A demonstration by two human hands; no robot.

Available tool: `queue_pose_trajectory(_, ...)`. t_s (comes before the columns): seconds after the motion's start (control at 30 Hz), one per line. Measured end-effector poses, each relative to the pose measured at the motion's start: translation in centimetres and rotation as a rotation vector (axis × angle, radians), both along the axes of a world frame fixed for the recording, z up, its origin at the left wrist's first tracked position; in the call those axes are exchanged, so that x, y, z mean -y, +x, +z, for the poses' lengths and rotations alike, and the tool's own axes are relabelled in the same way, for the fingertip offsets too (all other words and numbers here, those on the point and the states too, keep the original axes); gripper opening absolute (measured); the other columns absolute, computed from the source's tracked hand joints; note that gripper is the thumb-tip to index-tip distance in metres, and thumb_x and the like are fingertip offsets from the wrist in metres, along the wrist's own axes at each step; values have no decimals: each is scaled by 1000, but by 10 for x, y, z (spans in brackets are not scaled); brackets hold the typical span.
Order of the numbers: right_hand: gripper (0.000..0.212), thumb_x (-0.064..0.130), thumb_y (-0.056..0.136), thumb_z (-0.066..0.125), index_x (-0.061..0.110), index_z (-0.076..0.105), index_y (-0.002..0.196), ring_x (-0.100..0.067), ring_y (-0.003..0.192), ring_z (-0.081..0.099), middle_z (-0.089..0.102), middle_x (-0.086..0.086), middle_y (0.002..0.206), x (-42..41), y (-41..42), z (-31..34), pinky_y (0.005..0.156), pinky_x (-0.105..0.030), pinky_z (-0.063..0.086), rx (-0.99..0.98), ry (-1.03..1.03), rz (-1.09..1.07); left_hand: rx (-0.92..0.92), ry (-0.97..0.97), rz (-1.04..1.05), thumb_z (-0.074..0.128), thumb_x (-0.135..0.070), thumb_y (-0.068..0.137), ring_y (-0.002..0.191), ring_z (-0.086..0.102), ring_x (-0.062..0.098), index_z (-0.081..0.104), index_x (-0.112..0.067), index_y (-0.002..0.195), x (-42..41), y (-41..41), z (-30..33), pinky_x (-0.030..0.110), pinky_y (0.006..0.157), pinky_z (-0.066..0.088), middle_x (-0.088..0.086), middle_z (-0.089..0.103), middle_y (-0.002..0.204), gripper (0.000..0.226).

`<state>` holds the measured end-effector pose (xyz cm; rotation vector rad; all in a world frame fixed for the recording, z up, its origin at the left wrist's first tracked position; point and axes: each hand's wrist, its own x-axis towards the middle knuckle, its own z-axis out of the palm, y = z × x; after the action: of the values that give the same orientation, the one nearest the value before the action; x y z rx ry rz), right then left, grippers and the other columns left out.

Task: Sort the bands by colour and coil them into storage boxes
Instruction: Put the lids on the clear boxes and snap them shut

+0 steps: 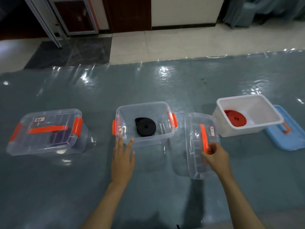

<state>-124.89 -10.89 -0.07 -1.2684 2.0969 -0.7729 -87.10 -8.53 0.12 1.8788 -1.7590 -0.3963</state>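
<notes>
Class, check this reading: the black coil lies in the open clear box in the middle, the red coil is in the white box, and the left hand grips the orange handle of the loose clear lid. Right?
One slip: the head view shows the right hand gripping the orange handle of the loose clear lid. The left hand lies open at the middle clear box. The black coil, red coil and white box stand as stated.

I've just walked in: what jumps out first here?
Three plastic boxes stand in a row on the blue-grey floor sheet: a lidded clear box at left, an open clear box holding a coiled black band, and a white tub holding a red band. The right hand grips a clear lid's orange handle.
</notes>
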Motion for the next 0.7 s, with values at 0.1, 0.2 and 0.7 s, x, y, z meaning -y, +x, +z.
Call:
queue_pose_trajectory(0.1, 39, 16, 66, 89, 35, 65, 91, 5, 72, 65, 69, 15, 78, 16, 11, 21, 66, -9, 47, -74, -27, 152, -56, -5, 31, 58, -19, 107, 163, 12, 21, 54, -27, 153, 1, 1, 3, 38, 125, 26, 0, 15, 176, 47)
queue_pose_trajectory(0.2, 43, 18, 63, 88, 27, 72, 102, 0, 75, 63, 66, 14, 86, 46, 35, 48, 73, -26, 51, -215, -66, 416, -182, -58, 114, 57, -14, 107, 146, 43, 23, 69, -17, 135, 11, 7, 10, 46, 122, 38, 2, 54, 153, 31)
queue_pose_trajectory(0.7, 45, 10, 76, 79, 17, 74, 121, -31, 111, 58, 63, -6, 115, 176, 189, 59, 95, -37, 48, -380, -84, 962, -512, 210, 339, 37, -26, 114, 156, 33, 29, 28, -11, 165, 111, 32, 13, 45, 126, 29, 10, 32, 170, 54)
